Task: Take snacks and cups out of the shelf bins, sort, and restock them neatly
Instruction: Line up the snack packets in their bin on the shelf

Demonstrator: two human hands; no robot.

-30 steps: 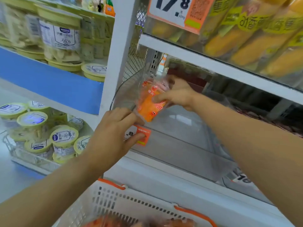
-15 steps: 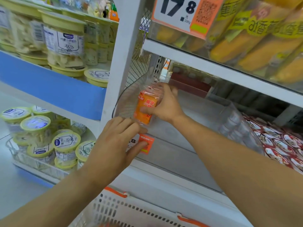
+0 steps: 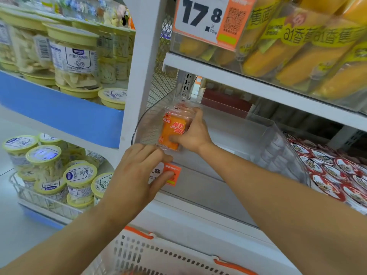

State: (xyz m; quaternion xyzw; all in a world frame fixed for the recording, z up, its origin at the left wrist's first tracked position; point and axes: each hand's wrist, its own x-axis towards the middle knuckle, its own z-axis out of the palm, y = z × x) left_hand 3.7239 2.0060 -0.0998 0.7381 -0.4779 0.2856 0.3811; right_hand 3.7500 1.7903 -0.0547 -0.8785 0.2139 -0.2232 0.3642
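An orange snack packet (image 3: 171,132) stands upright against the left wall of a clear plastic shelf bin (image 3: 278,130). My right hand (image 3: 195,135) grips the packet from its right side, thumb across the front. My left hand (image 3: 137,175) holds the bin's front wall: fingers lie over the rim just below the packet, and the thumb presses the orange price tag (image 3: 174,182). Apart from this packet, the bin's floor looks bare.
A white basket with orange handles (image 3: 168,255) sits below my arms. Green-lidded clear cups (image 3: 79,179) fill the left shelves. Red-lidded cups (image 3: 333,175) lie in the bin to the right. Yellow bread packs (image 3: 297,56) sit on the shelf above.
My right hand has brought the orange packet down and to the left, turning it upright against the bin's left wall. My left hand has stayed on the bin's front.
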